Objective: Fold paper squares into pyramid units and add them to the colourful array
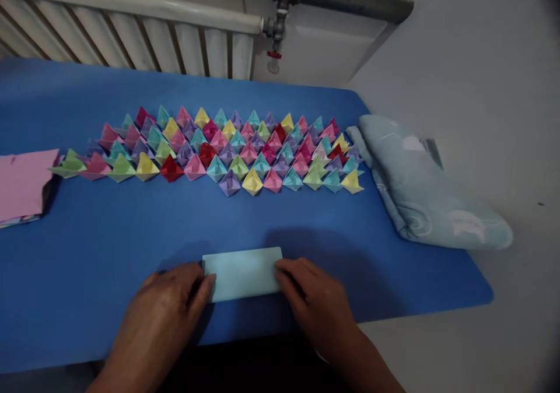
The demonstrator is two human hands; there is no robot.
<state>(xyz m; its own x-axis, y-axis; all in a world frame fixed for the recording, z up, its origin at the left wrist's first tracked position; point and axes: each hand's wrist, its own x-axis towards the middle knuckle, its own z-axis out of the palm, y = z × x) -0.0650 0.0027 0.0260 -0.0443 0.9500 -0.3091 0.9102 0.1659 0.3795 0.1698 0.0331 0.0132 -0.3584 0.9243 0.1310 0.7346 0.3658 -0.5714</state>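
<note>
A light blue paper (243,274), folded into a rectangle, is at the front middle of the blue table. My left hand (171,299) pinches its left edge between thumb and fingers. At the right edge, my right hand (312,293) grips the paper the same way, thumb and fingertips close together. Beyond the paper stand rows of small folded paper boats (238,166) in pink, yellow, green, blue, purple and red.
Pink paper sheets (24,186) are stacked at the left of the blue table (131,224). A folded pale blue cloth (420,189) rests at the right edge beside the wall. Behind the table are a white radiator (153,43) and a pipe with a red valve (274,55).
</note>
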